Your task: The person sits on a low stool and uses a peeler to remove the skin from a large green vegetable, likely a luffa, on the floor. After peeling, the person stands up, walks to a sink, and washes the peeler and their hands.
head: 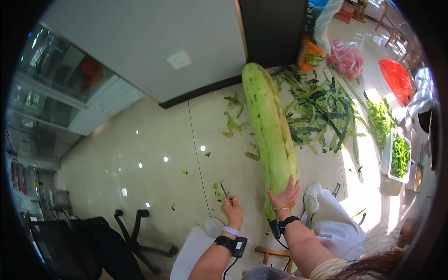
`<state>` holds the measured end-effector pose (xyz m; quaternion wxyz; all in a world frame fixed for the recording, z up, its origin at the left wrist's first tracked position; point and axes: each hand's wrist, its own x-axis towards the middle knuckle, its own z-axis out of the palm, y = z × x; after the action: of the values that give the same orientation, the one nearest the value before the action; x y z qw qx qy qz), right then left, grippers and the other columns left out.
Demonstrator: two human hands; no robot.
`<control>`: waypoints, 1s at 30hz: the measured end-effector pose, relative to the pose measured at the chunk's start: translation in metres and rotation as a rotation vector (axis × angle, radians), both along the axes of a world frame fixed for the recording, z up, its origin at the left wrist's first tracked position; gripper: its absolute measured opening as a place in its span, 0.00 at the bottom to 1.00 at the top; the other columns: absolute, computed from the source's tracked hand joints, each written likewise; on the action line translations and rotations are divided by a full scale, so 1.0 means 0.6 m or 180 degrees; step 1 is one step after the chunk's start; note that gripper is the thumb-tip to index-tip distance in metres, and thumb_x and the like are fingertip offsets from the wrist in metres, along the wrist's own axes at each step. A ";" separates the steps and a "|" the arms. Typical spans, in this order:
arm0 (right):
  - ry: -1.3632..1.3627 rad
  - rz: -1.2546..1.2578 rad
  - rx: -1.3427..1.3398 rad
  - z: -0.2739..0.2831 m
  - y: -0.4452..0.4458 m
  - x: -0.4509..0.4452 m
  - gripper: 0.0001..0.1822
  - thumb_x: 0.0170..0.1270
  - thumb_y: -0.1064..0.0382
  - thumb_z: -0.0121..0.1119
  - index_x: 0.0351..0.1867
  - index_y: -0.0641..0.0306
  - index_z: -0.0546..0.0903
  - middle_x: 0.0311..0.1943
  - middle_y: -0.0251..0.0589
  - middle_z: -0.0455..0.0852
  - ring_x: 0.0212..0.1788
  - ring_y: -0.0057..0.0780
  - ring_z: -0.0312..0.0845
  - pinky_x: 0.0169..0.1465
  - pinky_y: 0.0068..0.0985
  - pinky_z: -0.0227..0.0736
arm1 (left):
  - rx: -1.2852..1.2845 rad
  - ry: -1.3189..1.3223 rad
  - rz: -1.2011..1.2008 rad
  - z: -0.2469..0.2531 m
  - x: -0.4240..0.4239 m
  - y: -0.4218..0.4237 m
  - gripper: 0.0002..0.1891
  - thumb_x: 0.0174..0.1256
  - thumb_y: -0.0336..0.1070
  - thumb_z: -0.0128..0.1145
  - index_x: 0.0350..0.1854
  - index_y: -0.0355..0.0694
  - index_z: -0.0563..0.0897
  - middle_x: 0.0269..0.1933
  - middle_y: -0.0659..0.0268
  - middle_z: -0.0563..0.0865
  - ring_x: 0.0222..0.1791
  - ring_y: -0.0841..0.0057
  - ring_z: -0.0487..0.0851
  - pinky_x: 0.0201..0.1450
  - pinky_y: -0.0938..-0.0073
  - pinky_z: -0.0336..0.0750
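A very large, long winter melon [271,129] lies on the tiled floor, its far end near a dark panel. Most of its skin is off, leaving pale green flesh with a few dark streaks and a brownish strip along the right side. My right hand [287,196] grips its near end, fingers spread over the top and side. To the left of the melon, my left hand [233,211] holds a metal peeler [224,188], its head pointing away from me and apart from the melon. Dark green peelings [322,108] lie heaped to the melon's right.
Another metal tool, seemingly a peeler [336,190], is beside my right shoe [310,199]. Leafy greens [379,117] and a white tub [387,164] of chopped greens stand at the right. Further off are a pink-filled plastic bag [346,59] and a red bag [396,80]. A wheeled chair [134,241] stands left.
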<state>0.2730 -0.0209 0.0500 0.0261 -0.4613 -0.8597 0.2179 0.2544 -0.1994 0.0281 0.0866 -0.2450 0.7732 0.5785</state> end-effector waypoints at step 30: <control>-0.0290 -0.0217 -0.1089 -0.045 -0.174 0.118 0.57 0.34 0.40 0.71 0.67 0.56 0.54 0.63 0.54 0.59 0.64 0.49 0.53 0.64 0.42 0.53 | 0.1973 0.0000 0.0455 0.435 0.055 -0.085 0.03 0.67 0.33 0.49 0.39 0.47 0.69 0.20 0.73 0.65 0.17 0.83 0.61 0.20 0.80 0.61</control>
<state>0.3436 -0.1255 0.0233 -0.0844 -0.4972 -0.7942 0.3389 0.2876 -0.2504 0.2891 0.1163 -0.2607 0.5409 0.7912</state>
